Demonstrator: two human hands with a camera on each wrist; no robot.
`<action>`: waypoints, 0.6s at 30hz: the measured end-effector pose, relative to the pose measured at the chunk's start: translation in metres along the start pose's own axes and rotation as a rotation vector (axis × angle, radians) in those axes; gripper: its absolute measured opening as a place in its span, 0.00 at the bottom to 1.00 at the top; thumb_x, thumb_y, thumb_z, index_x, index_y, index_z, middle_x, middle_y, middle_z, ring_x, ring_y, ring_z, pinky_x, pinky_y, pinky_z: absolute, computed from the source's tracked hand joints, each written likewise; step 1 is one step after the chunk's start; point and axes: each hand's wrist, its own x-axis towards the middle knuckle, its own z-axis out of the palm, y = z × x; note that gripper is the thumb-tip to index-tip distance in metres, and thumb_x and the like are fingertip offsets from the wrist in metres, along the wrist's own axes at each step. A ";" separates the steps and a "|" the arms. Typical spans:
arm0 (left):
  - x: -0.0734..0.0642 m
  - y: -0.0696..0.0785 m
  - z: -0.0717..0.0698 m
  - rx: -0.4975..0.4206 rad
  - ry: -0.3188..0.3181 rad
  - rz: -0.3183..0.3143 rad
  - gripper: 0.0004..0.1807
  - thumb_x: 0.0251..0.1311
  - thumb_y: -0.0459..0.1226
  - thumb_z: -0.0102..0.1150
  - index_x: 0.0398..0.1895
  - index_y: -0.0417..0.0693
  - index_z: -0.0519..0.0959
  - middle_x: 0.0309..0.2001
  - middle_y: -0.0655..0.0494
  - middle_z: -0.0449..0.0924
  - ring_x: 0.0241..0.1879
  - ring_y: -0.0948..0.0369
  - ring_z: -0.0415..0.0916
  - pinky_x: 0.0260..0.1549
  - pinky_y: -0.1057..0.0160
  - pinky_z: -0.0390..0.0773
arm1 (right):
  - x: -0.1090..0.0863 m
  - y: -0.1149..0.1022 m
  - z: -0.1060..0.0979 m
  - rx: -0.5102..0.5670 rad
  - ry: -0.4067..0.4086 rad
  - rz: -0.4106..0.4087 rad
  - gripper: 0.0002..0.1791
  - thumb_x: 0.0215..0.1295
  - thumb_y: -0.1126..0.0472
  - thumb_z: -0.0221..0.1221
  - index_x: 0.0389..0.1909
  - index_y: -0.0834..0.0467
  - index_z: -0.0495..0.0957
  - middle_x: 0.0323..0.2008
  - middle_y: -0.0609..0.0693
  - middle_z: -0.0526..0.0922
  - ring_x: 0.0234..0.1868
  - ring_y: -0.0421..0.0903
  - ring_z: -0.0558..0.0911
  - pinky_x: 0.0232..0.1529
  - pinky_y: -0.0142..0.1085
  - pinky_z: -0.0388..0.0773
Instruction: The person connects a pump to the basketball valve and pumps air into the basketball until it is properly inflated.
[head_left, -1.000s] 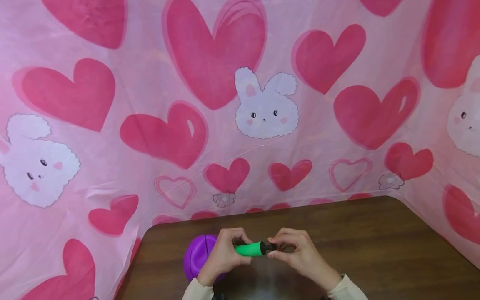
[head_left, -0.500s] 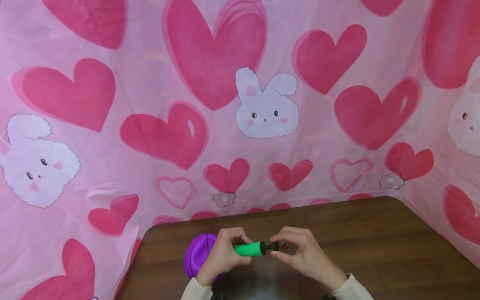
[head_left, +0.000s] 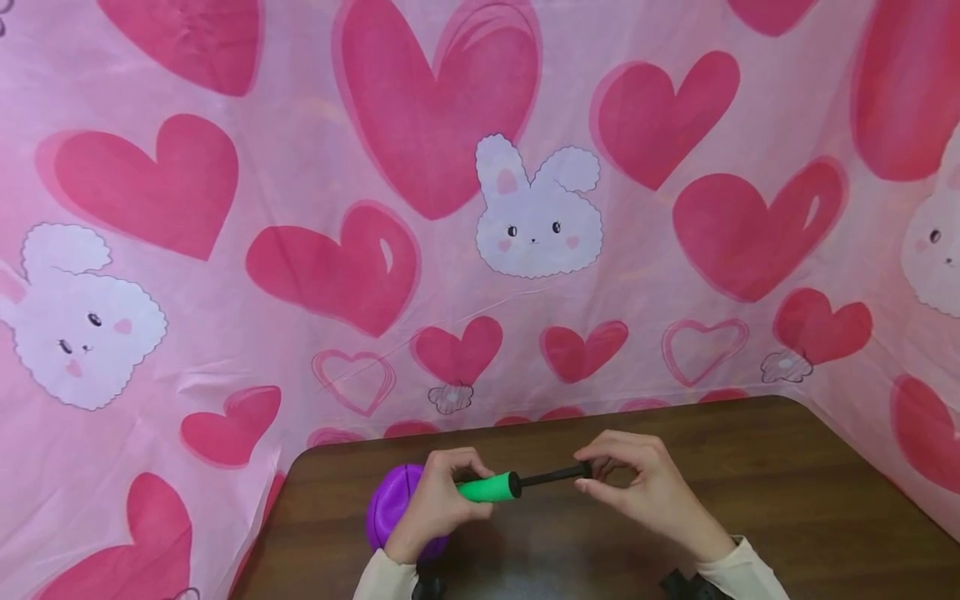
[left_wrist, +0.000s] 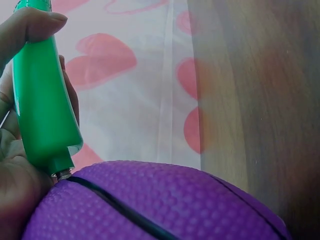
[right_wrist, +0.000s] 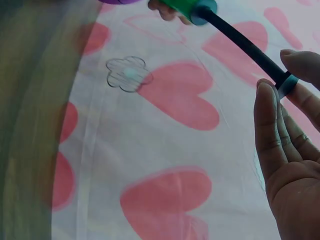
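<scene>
A green hand pump [head_left: 491, 487] lies nearly level in my left hand [head_left: 438, 500], its thumb and fingers wrapped round the barrel. In the left wrist view the pump's metal tip [left_wrist: 63, 174] meets the purple ball [left_wrist: 165, 200], right by a black seam line. The ball is pebbled and looks dented in the head view. My right hand [head_left: 648, 483] pinches the black end of the pump's plunger rod [head_left: 551, 477] between thumb and fingertips. Much of the rod shows outside the barrel. The left hand and wrist hide part of the ball.
Both hands work over a dark brown wooden table [head_left: 750, 467] with rounded far corners. Behind and beside it hangs a pink cloth [head_left: 637, 267] printed with hearts and rabbit faces.
My right hand has moved right and slightly up, drawing the plunger rod well out of the barrel. The left hand and pump have shifted slightly left, with the ball still behind them.
</scene>
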 end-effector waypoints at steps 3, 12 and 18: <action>-0.001 0.000 -0.002 -0.004 0.009 -0.003 0.17 0.38 0.27 0.81 0.30 0.56 0.87 0.31 0.60 0.88 0.30 0.69 0.79 0.31 0.65 0.82 | 0.001 -0.001 -0.006 0.004 0.012 -0.002 0.24 0.46 0.75 0.77 0.44 0.52 0.87 0.33 0.45 0.87 0.29 0.34 0.83 0.32 0.27 0.83; 0.000 -0.003 -0.003 -0.027 0.005 0.018 0.17 0.38 0.24 0.80 0.29 0.53 0.87 0.31 0.55 0.89 0.29 0.70 0.79 0.30 0.67 0.81 | 0.001 0.002 -0.013 0.049 0.027 -0.049 0.26 0.46 0.79 0.75 0.45 0.54 0.87 0.32 0.47 0.86 0.29 0.35 0.83 0.32 0.27 0.83; 0.000 -0.002 -0.004 -0.006 0.008 0.012 0.15 0.38 0.29 0.81 0.29 0.53 0.86 0.30 0.57 0.89 0.29 0.70 0.79 0.31 0.66 0.81 | -0.001 0.004 -0.008 0.079 0.021 -0.006 0.24 0.47 0.78 0.75 0.45 0.55 0.88 0.32 0.47 0.86 0.30 0.36 0.83 0.33 0.28 0.83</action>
